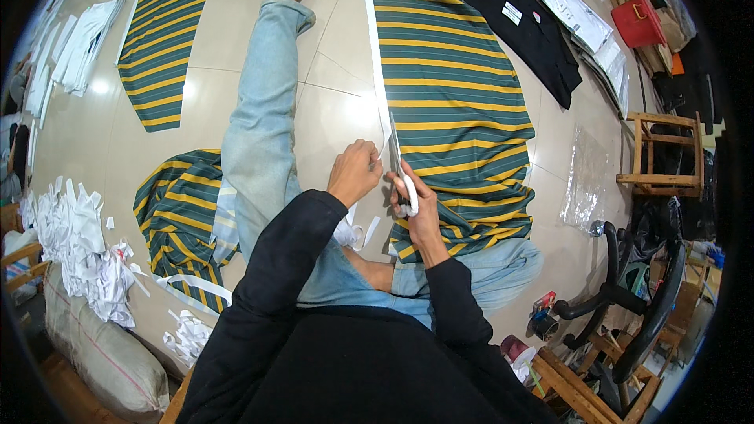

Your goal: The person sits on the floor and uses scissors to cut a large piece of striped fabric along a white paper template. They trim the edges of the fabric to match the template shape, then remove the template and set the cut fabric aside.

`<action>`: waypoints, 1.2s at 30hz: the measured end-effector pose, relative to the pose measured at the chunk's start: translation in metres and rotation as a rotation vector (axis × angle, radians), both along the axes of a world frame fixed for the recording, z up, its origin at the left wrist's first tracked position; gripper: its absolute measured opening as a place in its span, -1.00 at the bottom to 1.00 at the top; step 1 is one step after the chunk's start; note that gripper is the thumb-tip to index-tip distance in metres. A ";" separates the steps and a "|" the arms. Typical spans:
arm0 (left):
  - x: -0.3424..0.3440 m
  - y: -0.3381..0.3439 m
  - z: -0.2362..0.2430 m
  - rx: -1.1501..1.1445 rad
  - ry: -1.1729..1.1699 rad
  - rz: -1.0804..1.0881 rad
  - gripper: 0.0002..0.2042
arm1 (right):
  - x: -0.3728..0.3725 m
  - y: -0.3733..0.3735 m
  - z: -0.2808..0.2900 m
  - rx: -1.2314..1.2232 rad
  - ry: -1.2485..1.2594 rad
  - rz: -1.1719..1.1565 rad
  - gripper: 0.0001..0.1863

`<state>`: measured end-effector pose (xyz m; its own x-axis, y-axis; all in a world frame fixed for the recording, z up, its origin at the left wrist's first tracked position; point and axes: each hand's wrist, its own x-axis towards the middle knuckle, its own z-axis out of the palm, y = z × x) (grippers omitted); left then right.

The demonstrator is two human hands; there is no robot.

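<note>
My right hand (pixel 420 216) grips a pair of scissors (pixel 411 195) with white handles. Their blades point away from me, along the white edge (pixel 377 63) of a long green cloth with yellow stripes (pixel 452 106). This cloth stretches over the floor from my bent leg to the far side, bunched in folds nearest me. Just left of the blades, my left hand (pixel 357 171) is closed, its fingertips pinching a thin white strip (pixel 386 144) beside the cloth's edge. More white trimmings (pixel 353 229) lie below, between my wrists.
Matching striped pieces lie at the far left (pixel 169 39) and, crumpled, beside my outstretched leg (pixel 177 204). White scraps (pixel 78 243) are heaped at left near a stuffed sack (pixel 98 345). Rightward are a black garment (pixel 518 27), plastic-wrapped packs (pixel 577 12), a wooden stool (pixel 666 155) and a red container (pixel 638 22).
</note>
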<state>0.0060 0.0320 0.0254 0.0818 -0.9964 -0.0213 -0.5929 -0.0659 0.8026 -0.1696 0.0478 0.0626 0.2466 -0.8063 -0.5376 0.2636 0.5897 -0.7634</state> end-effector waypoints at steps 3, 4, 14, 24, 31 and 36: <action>0.001 -0.001 0.002 0.000 -0.010 -0.019 -0.87 | 0.004 -0.007 -0.010 -0.031 0.019 0.006 -0.40; 0.001 -0.001 0.003 -0.015 -0.020 -0.022 -0.87 | 0.003 -0.007 -0.014 -0.043 0.021 0.016 -0.39; -0.001 0.000 -0.001 0.018 -0.027 -0.027 -0.88 | 0.009 -0.006 -0.017 -0.044 0.030 -0.027 -0.43; 0.001 0.000 -0.001 0.053 -0.042 -0.042 -0.89 | 0.013 -0.009 -0.012 -0.019 0.094 -0.014 -0.44; 0.004 0.000 0.000 0.075 -0.098 -0.044 -0.90 | 0.016 -0.019 -0.011 -0.017 0.026 -0.055 -0.42; 0.005 0.000 0.007 0.073 -0.115 -0.054 -0.87 | 0.028 -0.042 -0.009 -0.018 0.006 -0.080 -0.36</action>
